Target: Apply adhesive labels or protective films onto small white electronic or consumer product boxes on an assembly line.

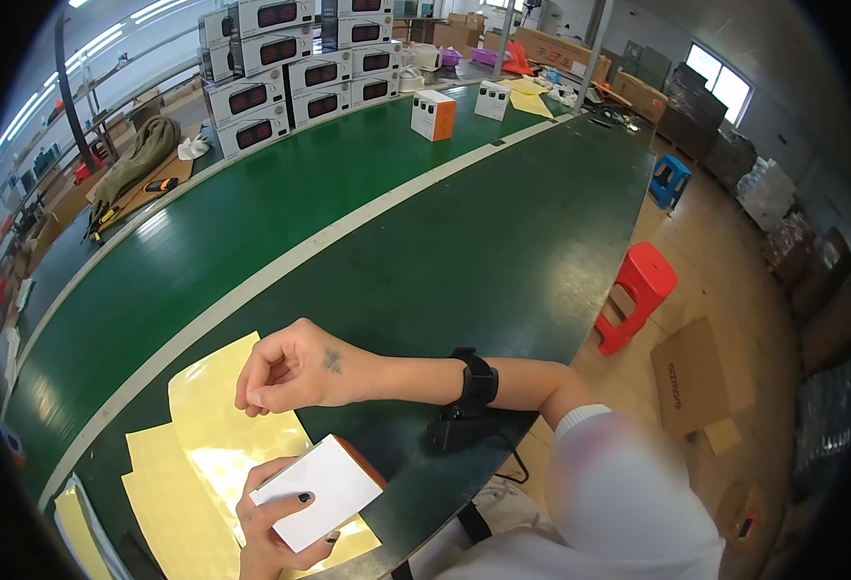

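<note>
My left hand [275,517], with dark-painted nails, grips a small white box [321,491] that has an orange side. It holds the box tilted above yellow sheets [193,483], some with a glossy surface, lying overlapped on the green table. Over the upper part of those sheets is my right hand [295,369], its thumb and fingers curled together in a pinch. Anything between these fingertips is too small to make out. A black band [478,380] circles the right wrist.
A green conveyor belt [222,227] runs beyond the table's pale edge strip. Stacked boxes [256,97] stand at the far left, and two small boxes sit on the belt, one an orange-sided box [433,116]. A red stool [638,295] and cardboard [691,377] are on the right floor.
</note>
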`<state>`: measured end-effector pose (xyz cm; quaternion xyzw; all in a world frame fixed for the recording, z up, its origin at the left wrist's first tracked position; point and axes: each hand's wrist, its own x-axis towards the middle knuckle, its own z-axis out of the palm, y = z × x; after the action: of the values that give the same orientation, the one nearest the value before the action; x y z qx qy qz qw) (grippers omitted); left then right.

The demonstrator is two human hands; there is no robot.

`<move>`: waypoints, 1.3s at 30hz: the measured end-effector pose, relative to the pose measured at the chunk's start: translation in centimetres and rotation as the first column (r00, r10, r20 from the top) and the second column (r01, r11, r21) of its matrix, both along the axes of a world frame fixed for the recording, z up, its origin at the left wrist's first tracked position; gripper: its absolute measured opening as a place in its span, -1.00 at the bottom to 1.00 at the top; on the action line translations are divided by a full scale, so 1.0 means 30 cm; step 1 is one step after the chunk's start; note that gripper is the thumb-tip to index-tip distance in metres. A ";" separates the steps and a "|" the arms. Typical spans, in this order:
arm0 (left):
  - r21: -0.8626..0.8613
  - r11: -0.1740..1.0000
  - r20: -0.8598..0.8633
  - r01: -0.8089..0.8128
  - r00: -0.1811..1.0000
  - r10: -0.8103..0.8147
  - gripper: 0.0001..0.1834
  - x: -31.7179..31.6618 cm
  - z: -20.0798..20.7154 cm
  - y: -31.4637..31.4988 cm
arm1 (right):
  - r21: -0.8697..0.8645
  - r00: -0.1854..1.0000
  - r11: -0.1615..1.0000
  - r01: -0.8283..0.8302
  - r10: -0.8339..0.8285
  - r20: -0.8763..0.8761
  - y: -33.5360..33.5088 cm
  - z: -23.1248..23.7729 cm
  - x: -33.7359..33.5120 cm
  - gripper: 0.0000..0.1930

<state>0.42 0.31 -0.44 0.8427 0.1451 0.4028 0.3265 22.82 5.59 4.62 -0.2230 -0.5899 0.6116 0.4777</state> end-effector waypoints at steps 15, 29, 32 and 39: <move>-0.099 0.995 -0.016 -0.005 1.000 0.004 -0.44 -0.025 0.057 -0.019 | -0.055 0.999 0.998 -0.031 0.033 0.038 -0.042 0.019 -0.017 -0.97; -0.228 0.966 0.139 0.123 0.986 -0.093 -0.53 -0.009 0.024 -0.002 | 0.343 0.892 0.939 -0.029 -0.130 0.432 -0.090 0.063 0.013 -0.94; -0.239 0.963 0.138 0.125 0.986 -0.094 -0.55 -0.010 0.014 -0.001 | 0.353 0.873 0.935 -0.026 -0.150 0.463 -0.094 0.061 0.018 -0.93; -0.258 0.958 0.140 0.126 0.986 -0.092 -0.54 -0.010 0.005 -0.002 | 0.328 0.863 0.942 -0.073 -0.105 0.495 -0.098 0.057 0.015 -0.90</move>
<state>0.13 0.26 -0.27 0.7707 0.1302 0.4136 0.4669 23.26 2.65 6.34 -0.2956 -0.7879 0.4179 0.3422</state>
